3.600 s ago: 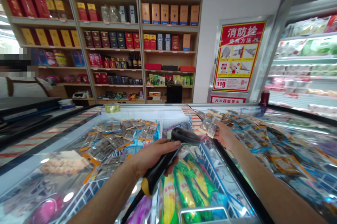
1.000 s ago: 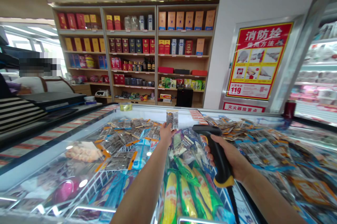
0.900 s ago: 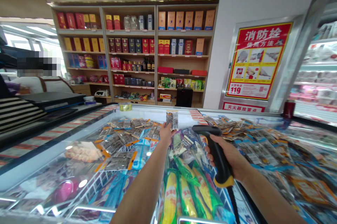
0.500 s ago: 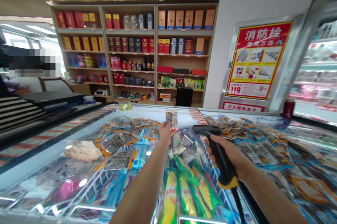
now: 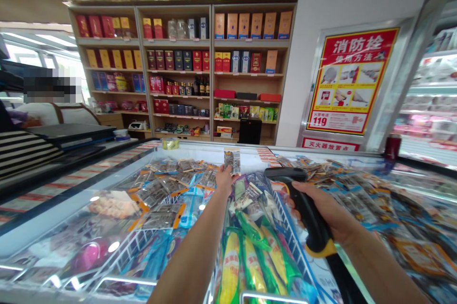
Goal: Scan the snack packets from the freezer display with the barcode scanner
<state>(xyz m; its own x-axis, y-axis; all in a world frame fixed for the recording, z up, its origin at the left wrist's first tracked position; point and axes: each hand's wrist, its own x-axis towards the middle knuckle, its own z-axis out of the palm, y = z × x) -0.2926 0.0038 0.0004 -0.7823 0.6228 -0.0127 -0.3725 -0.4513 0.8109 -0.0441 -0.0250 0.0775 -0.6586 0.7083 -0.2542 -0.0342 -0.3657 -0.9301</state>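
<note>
The person's left hand (image 5: pixel 224 181) pinches a small packet (image 5: pixel 233 160) upright beyond the green-and-yellow corn packs (image 5: pixel 233 263); the right hand (image 5: pixel 326 206) is wrapped around a black-and-yellow scanner (image 5: pixel 311 213), its head turned toward the packet but apart from it.

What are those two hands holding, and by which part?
The left hand holds a packet near its lower end; the right hand, a scanner by its handle.

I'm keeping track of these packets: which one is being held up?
The packet upright in the left hand; it alone is held, while the other packets lie in heaps to its left and right.
</note>
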